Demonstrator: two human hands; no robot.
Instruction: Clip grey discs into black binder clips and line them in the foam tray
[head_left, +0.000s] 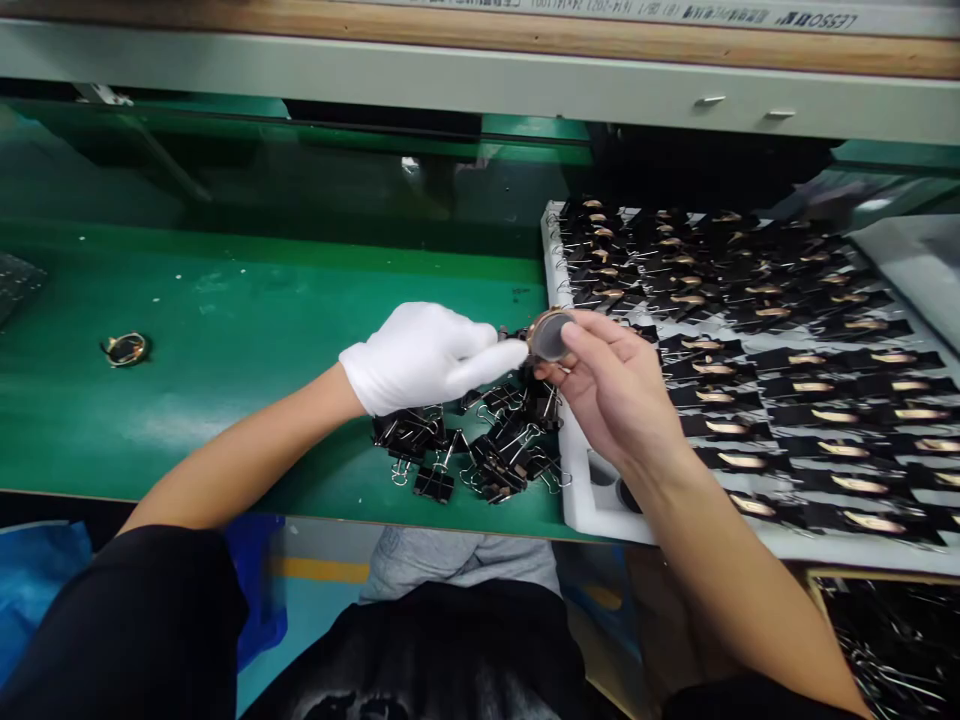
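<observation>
My left hand [431,358], in a white glove, reaches in from the left with its fingers pressed together at the rim of a round watch-like part [550,336]. That part has a dark grey face and a gold-coloured edge. My bare right hand [611,385] pinches it from the right, thumb on the face. Just below my hands, a pile of black binder clips [499,450] with silver wire handles lies on the green work surface [247,400].
At the right, a white foam tray [581,490] holds rows of clipped gold-edged parts. A small round part [126,348] lies at the far left. A box of black clips [900,640] is at the lower right. A pale shelf beam [480,85] crosses the back.
</observation>
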